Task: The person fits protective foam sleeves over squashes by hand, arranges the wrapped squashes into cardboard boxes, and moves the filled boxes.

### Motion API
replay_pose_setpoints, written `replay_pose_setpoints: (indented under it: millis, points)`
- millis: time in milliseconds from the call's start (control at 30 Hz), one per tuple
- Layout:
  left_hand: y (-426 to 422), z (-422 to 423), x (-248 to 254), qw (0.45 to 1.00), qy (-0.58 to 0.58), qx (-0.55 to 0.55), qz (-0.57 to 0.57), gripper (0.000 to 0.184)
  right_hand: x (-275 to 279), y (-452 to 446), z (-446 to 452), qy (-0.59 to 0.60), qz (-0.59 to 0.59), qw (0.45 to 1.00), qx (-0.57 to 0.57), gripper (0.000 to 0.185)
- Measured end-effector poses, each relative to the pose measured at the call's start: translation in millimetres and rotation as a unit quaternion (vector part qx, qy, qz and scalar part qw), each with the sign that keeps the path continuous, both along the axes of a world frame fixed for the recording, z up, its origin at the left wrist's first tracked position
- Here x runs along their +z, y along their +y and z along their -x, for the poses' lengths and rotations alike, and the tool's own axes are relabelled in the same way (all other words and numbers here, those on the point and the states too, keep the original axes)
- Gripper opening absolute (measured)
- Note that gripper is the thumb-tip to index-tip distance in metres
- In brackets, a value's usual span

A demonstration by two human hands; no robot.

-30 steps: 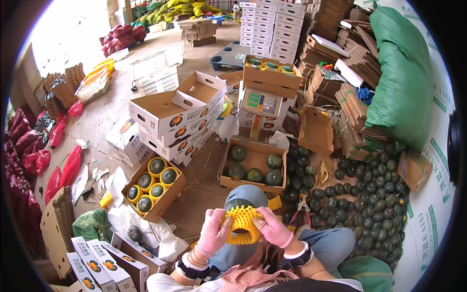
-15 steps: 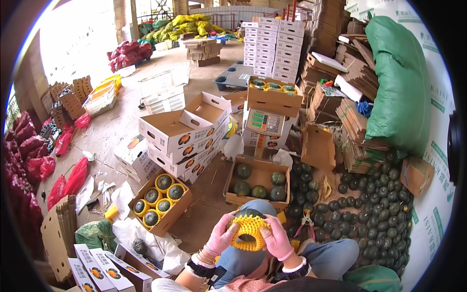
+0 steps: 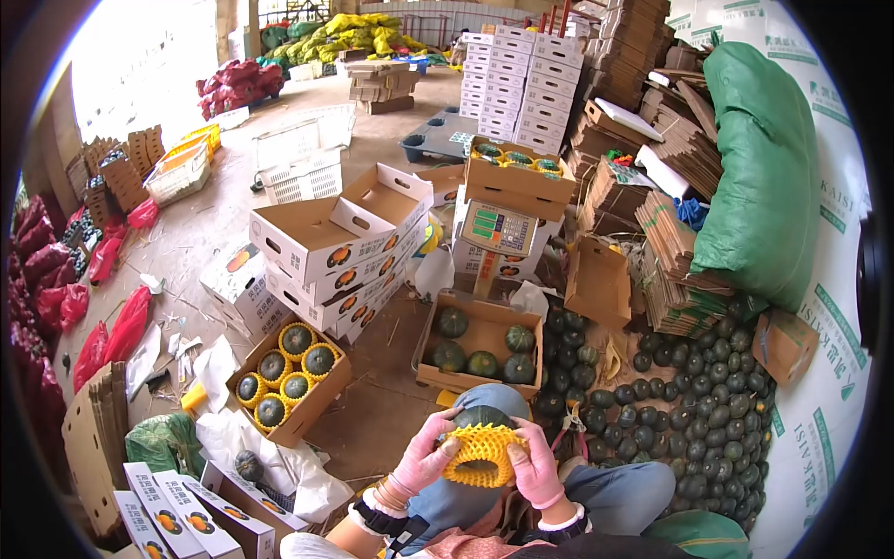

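A dark green pumpkin (image 3: 484,418) is held above my lap, partly inside a yellow foam net (image 3: 480,455). My left hand (image 3: 425,456), in a pink glove, is closed on the left side, its thumb at the net and its fingers against the pumpkin. My right hand (image 3: 537,466), also gloved, grips the right side of net and pumpkin. The net's lower end gapes towards me, and the pumpkin's top shows bare above it. Just beyond my hands, a cardboard box (image 3: 421,365) holds several unwrapped pumpkins.
Left of my knees stands a box (image 3: 319,408) of net-wrapped pumpkins. Empty printed cartons (image 3: 307,244) are stacked ahead, beside a scale display (image 3: 500,228). Many loose pumpkins (image 3: 694,424) cover the floor at right. Flattened boxes (image 3: 166,517) stand at lower left.
The camera view has shifted slightly, moving the surroundings leftward in the picture. Both hands stay on the pumpkin and net, and the net looks spread a little wider.
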State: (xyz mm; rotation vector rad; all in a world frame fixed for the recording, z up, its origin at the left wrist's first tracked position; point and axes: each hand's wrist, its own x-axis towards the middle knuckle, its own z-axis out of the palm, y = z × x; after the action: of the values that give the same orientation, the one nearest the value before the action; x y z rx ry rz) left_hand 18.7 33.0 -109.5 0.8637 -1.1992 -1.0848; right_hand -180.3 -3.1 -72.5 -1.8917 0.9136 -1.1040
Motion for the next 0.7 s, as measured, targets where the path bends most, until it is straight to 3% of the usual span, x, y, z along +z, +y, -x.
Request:
replay_pose_setpoints:
  millis: [700]
  points:
    - [-9.9, 0.3, -5.6, 0.993, -0.091, 0.054, 0.053, 0.017, 8.8, -6.7, -8.4, 0.068, 0.068, 0.994, -0.054, 0.013]
